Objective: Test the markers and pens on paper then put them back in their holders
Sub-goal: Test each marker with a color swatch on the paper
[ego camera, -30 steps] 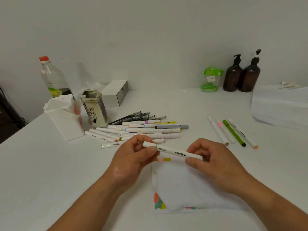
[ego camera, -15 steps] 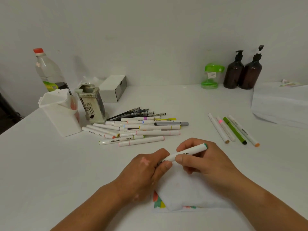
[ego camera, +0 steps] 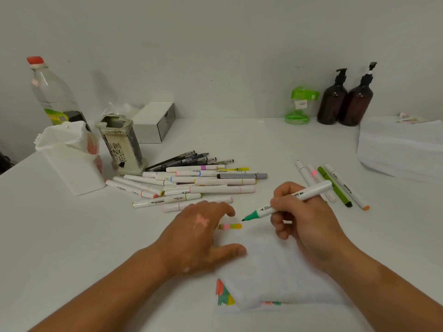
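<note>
1. The right hand (ego camera: 299,219) holds a white marker (ego camera: 311,190) like a pen. Its grip is closed around the barrel, with thumb and fingers pinching near the writing end.
2. The marker is uncapped. Its green tip points left and down, just beside a short row of pink, yellow and orange test marks (ego camera: 230,226) at the far edge of the paper (ego camera: 275,271). I cannot tell whether the tip touches the sheet.
3. The left hand (ego camera: 199,236) lies palm down at the paper's left edge, its grip wide and its thumb resting on the sheet. A pink smudge shows on its back.
4. More coloured marks show at the paper's near left corner.
5. A loose pile of markers (ego camera: 199,185) lies on the tabletop (ego camera: 72,248) beyond the left hand, with dark pens (ego camera: 189,159) along its far side.
6. Four more markers (ego camera: 335,185) lie side by side beyond the right hand.
7. Two holders stand at the left of the pile: a white holder (ego camera: 69,159) and a patterned holder (ego camera: 122,144).
8. Near the wall are a plastic bottle (ego camera: 52,92), a white box (ego camera: 155,121), a green container (ego camera: 299,104) and two brown pump bottles (ego camera: 345,99).
</note>
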Available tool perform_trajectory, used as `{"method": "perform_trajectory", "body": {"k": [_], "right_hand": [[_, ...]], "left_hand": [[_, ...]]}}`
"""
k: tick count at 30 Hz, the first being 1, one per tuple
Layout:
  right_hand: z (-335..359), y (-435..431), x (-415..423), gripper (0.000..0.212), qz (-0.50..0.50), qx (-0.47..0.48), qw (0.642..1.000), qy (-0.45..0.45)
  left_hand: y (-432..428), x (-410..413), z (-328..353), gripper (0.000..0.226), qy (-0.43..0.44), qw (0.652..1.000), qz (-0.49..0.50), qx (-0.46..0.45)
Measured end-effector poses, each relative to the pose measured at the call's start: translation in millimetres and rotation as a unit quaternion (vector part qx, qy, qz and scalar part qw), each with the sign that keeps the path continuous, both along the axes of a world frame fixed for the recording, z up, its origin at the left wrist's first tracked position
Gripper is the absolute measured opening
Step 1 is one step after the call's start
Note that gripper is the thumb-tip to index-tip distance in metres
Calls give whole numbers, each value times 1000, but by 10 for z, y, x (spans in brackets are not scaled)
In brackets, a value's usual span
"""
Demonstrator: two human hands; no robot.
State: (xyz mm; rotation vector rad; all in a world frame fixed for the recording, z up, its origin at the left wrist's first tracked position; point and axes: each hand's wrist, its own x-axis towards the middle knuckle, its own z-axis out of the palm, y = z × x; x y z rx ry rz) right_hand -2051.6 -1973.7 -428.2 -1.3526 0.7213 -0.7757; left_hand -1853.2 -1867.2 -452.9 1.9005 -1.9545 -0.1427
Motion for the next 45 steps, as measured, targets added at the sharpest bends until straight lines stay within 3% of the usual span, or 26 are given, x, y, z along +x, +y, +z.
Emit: {"method": "perform_trajectory", "body": {"k": [4, 13, 45], "right_hand": [[-54, -43, 65, 13, 1, 38, 999, 28], [-249, -1, 205, 17, -34, -131, 972, 192], [-331, -71, 201, 12, -46, -184, 953, 237]], "left_hand": [[-67, 46, -85, 59, -23, 1000, -3, 16], [-90, 84, -188, 60, -2, 1000, 18, -3], [-82, 80, -188, 63, 13, 999, 33, -3]]}}
